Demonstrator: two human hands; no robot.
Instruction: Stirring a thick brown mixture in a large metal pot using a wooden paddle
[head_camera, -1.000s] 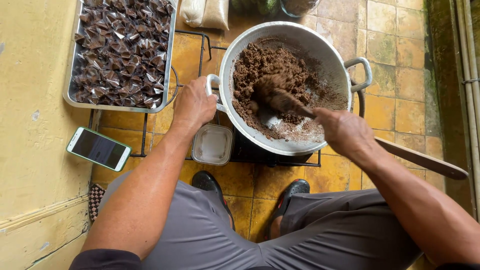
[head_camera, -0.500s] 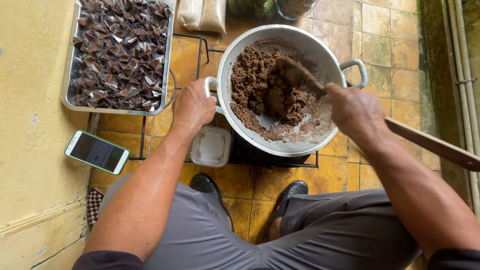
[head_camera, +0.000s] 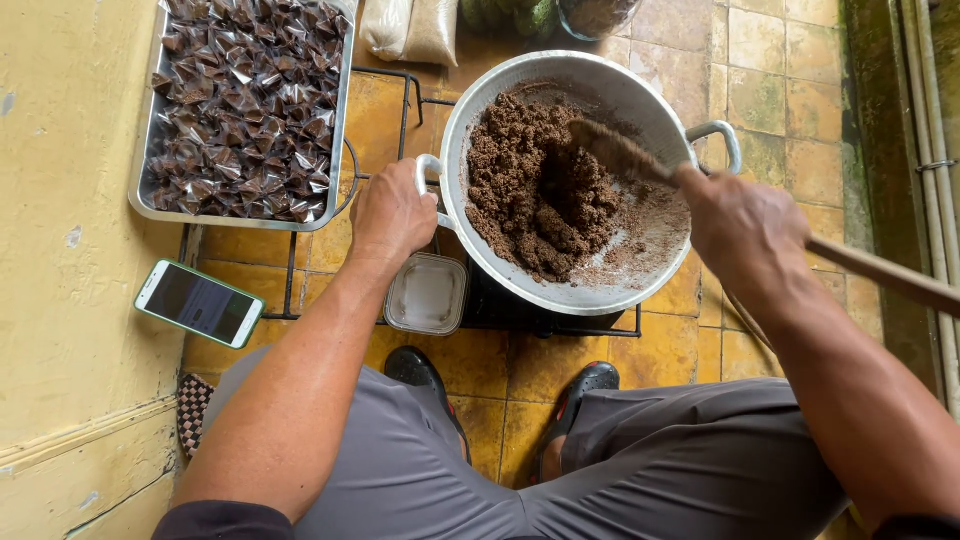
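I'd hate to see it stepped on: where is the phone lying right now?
In the head view the phone lies at the left, on the yellow ledge, below the tray of wrapped sweets and left of the person's left hand.

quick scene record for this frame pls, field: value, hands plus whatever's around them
left hand: grips the near handle of the metal pan
right hand: holds the long wooden paddle, blade in the brown crumbly mix
pan: sits on a black burner frame, far handle free
tray: left of pan, full of dark wrapped pieces
phone: on yellow ledge, screen up
small clear container: below left hand
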